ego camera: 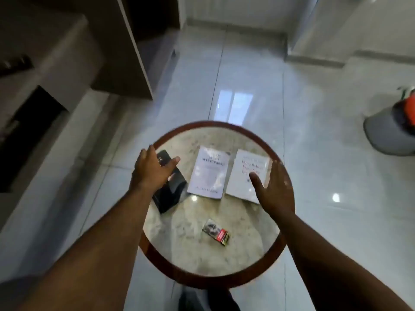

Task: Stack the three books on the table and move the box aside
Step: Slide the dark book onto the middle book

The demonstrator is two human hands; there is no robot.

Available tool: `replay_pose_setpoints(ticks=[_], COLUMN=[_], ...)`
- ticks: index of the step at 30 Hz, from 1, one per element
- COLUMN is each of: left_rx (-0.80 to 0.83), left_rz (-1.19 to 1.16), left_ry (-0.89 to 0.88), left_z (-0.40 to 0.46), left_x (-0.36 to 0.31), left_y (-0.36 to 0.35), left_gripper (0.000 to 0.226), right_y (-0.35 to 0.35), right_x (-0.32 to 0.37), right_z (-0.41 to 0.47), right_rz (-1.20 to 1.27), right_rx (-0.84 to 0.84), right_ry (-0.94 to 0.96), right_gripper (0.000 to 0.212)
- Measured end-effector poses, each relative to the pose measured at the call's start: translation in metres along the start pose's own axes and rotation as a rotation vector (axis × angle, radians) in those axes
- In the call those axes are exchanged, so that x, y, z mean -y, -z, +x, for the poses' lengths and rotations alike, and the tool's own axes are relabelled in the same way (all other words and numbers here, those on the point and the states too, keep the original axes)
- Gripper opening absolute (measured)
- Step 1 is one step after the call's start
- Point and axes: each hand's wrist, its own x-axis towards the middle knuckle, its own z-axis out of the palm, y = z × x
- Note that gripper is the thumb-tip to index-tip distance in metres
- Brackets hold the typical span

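Note:
Three books lie side by side on the round marble table (186, 248). A black book (170, 194) is at the left, a white book (210, 172) in the middle, and another white book (244, 173) with red lettering at the right. My left hand (152, 170) hovers over the black book, fingers spread, covering its upper part. Over the right edge of the right book is my right hand (272, 189), open, palm turned inward. A small box (216, 231) with a red label lies alone near the table's front.
The table has a dark red wooden rim (226, 125) and stands on glossy pale floor tiles. A dark cabinet (125, 41) stands at the far left. A grey object with an orange item (393, 131) sits on the floor at the right.

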Motion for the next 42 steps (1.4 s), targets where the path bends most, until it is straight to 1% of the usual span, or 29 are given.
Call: replay_pose_setpoints(ticks=[2, 3, 5, 9, 13, 17, 19, 22, 24, 30, 35, 37, 39, 40, 42], left_rx=[-0.013, 0.005, 0.008, -0.033, -0.104, -0.152, -0.158, -0.117, -0.108, -0.128, -0.098, -0.146, -0.183, -0.156, -0.042], left_rz=[0.157, 0.199, 0.178, 0.208, 0.218, 0.265, 0.329, 0.457, 0.507, 0.516, 0.513, 0.512, 0.447, 0.418, 0.425], left_ry=[0.124, 0.217, 0.347, 0.358, 0.356, 0.275, 0.173, -0.049, -0.126, -0.136, -0.174, -0.2, -0.257, -0.298, -0.363], left_z=[0.013, 0.018, 0.026, 0.048, 0.057, 0.055, 0.055, 0.061, 0.065, 0.066, 0.067, 0.062, 0.055, 0.052, 0.043], left_x=[0.018, 0.031, 0.047, 0.049, 0.047, 0.054, 0.064, 0.086, 0.098, 0.096, 0.08, 0.069, 0.049, 0.036, 0.01], left_y=[-0.039, -0.061, -0.099, -0.139, -0.157, -0.158, -0.151, -0.135, -0.126, -0.127, -0.134, -0.139, -0.147, -0.153, -0.169], left_gripper=[0.101, 0.101, 0.105, 0.11, 0.116, 0.111, 0.108, 0.105, 0.105, 0.104, 0.106, 0.107, 0.106, 0.107, 0.115], right_y=[-0.027, -0.042, -0.066, -0.094, -0.111, -0.12, -0.123, -0.125, -0.125, -0.123, -0.122, -0.121, -0.121, -0.121, -0.122], right_x=[-0.033, -0.054, -0.091, -0.129, -0.138, -0.143, -0.146, -0.149, -0.149, -0.148, -0.147, -0.146, -0.146, -0.146, -0.146], right_z=[0.002, -0.001, -0.008, -0.011, -0.014, -0.017, -0.018, -0.018, -0.018, -0.018, -0.021, -0.021, -0.02, -0.02, -0.021], right_rz=[-0.017, -0.057, -0.144, -0.346, -0.385, -0.43, -0.439, -0.452, -0.467, -0.504, -0.519, -0.514, -0.516, -0.519, -0.523], right_rx=[0.07, 0.101, 0.102, 0.049, 0.001, -0.032, -0.044, -0.061, -0.064, -0.067, -0.077, -0.071, -0.067, -0.067, -0.07], right_ry=[-0.109, -0.185, -0.256, -0.212, -0.205, -0.158, -0.143, -0.125, -0.116, -0.111, -0.114, -0.119, -0.122, -0.124, -0.124], right_gripper=[0.1, 0.103, 0.107, 0.107, 0.114, 0.116, 0.115, 0.114, 0.114, 0.114, 0.112, 0.113, 0.112, 0.112, 0.112])
